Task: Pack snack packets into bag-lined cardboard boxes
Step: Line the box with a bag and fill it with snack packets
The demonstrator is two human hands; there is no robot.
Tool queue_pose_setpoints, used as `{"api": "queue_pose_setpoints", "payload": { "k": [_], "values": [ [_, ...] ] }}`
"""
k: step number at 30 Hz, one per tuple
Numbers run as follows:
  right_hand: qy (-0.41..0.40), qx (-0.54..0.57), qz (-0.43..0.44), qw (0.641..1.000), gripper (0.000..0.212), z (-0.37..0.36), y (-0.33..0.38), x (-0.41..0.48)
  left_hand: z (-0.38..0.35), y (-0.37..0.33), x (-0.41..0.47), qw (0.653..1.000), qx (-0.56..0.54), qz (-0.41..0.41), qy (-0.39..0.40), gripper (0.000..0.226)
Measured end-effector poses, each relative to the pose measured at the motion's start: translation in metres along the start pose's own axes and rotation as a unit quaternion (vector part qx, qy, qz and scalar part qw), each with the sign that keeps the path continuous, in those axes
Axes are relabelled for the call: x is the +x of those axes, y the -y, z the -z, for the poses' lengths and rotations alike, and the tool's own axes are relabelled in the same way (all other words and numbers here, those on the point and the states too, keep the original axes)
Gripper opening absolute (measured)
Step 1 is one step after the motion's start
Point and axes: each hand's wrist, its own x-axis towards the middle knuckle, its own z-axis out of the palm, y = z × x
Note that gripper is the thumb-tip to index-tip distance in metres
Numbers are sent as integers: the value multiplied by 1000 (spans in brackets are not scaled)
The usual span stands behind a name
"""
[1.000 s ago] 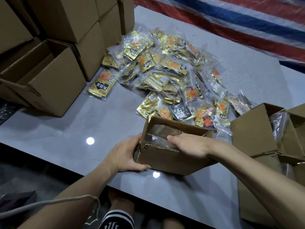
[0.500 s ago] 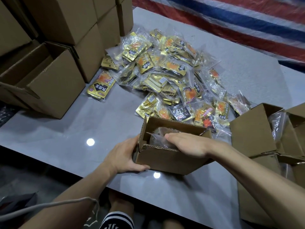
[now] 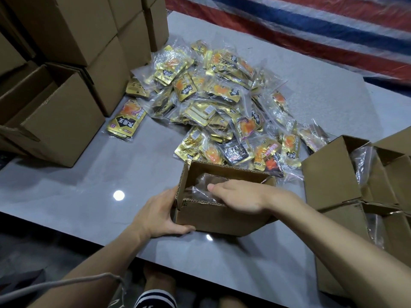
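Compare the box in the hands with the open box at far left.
The box in the hands has a clear bag inside; the left box shows bare cardboard. The left hand grips the first and the right hand is inside it; the left box is untouched. Both are open brown cardboard.

Left hand [image 3: 155,216] and right hand [image 3: 240,196] both bare, forearms bare right back to the near edge. A pale cord [image 3: 104,274] loops across the left forearm. Near centre, there's a dark cuff [image 3: 153,299] with white stripes on a bare leg [image 3: 159,276].
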Motion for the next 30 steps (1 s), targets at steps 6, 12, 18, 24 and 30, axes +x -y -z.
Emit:
{"api": "queue_pose_setpoints", "payload": {
  "k": [6,12,18,24,30],
  "values": [
    [-126,-33,25,991,56,-18,-15,-37,1,-3,1,1000,-22,-5,13,72],
    [-295,-4,113,949,47,-18,-39,-60,-1,6,-2,998,-35,46,37,72],
    [-226,-213,71,948,37,-35,-57,-67,11,-10,5,987,-45,108,109,77],
    [-263,-228,70,935,30,-48,-52,-84,46,-78,41,939,94,193,270,53],
    [-292,-139,108,940,43,-68,-53,-105,51,-165,41,843,-92,351,396,71]
  ]
}}
